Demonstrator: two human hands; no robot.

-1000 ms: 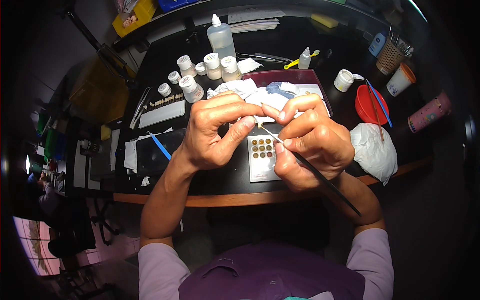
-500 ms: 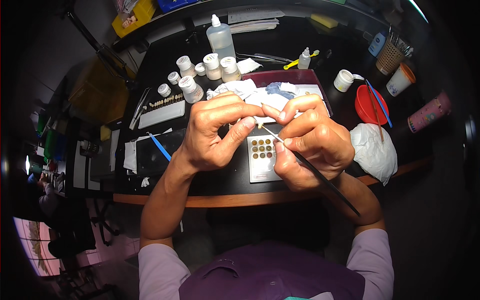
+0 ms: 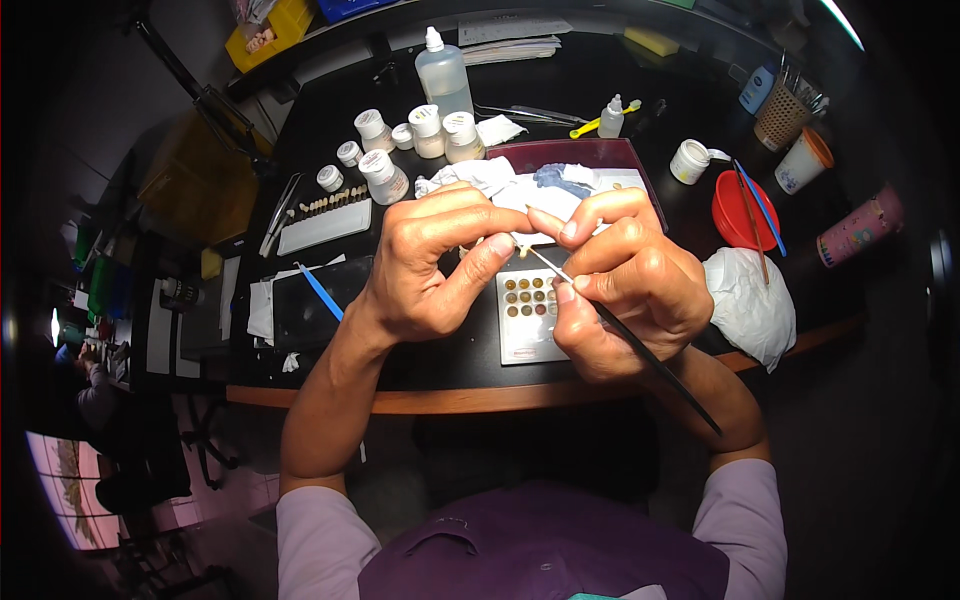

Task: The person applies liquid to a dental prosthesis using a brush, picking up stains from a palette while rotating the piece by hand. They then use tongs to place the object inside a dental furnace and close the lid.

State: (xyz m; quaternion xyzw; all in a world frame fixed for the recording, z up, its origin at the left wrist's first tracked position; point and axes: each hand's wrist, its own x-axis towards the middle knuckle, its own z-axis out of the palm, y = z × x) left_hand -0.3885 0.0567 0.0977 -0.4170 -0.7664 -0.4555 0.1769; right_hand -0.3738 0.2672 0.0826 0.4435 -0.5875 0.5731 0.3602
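Observation:
Between the thumb and forefinger of my left hand (image 3: 432,258) is a tiny cream piece that looks like a dental crown (image 3: 522,252). My right hand (image 3: 635,283) pinches a thin dark-handled brush (image 3: 662,370) like a pen. Its fine tip reaches to the crown; whether the two touch is too small to tell. A forefinger of each hand meets the other above the piece. Just below them lies a white palette (image 3: 522,345) with rows of small brown and yellowish colour wells, partly covered by my right hand.
Several white-lidded jars (image 3: 385,180) and a large clear bottle (image 3: 443,75) stand behind my left hand. A tooth shade guide (image 3: 325,228) lies left. A maroon tray (image 3: 600,152) holds tissues and cloth. On the right are a red bowl (image 3: 733,222) and a crumpled white bag (image 3: 752,305).
The brush tip has shifted very slightly to the right against the crown. Both hands keep the same grip, and the whole view has moved by a hair.

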